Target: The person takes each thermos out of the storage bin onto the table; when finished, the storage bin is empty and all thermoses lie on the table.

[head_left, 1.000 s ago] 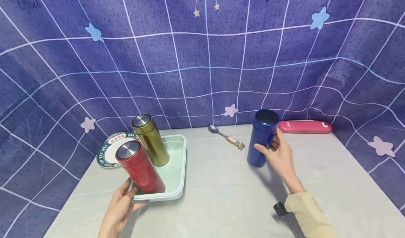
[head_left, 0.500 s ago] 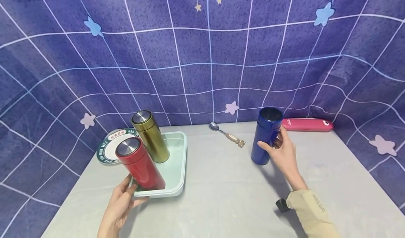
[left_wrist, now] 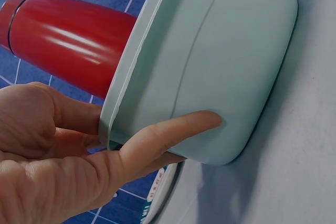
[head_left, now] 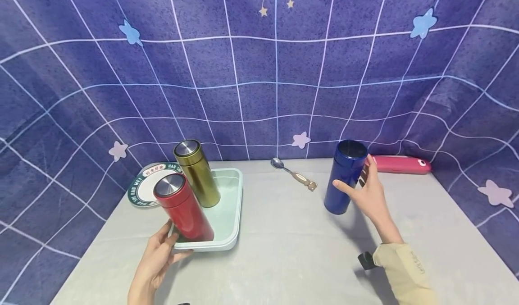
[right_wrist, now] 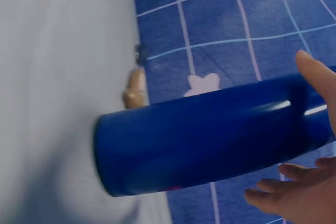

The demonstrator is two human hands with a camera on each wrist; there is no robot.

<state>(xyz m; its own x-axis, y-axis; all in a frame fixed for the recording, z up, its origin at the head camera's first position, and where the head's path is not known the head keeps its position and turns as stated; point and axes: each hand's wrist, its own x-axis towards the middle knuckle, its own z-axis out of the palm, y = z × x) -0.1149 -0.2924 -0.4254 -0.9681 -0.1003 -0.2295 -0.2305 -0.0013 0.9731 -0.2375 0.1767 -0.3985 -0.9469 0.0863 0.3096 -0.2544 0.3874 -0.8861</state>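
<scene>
With the right hand (head_left: pixel 370 199) gripping the blue bottle (head_left: pixel 345 167) between thumb and curled fingers right of the spoon (head_left: pixel 301 178), its contact with the table (head_left: pixel 284 233) unclear, and the left hand (head_left: pixel 156 253) pinching the tray (head_left: pixel 228 197), a loose hold could drop the blue bottle or a tug topple the red bottle (head_left: pixel 189 215).

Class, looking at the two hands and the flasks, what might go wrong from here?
1. The left hand grips the green tray near one corner; a jerk could topple the red flask or gold flask inside.
2. The right hand is close about the tall blue flask; a knock might tip it.
</scene>
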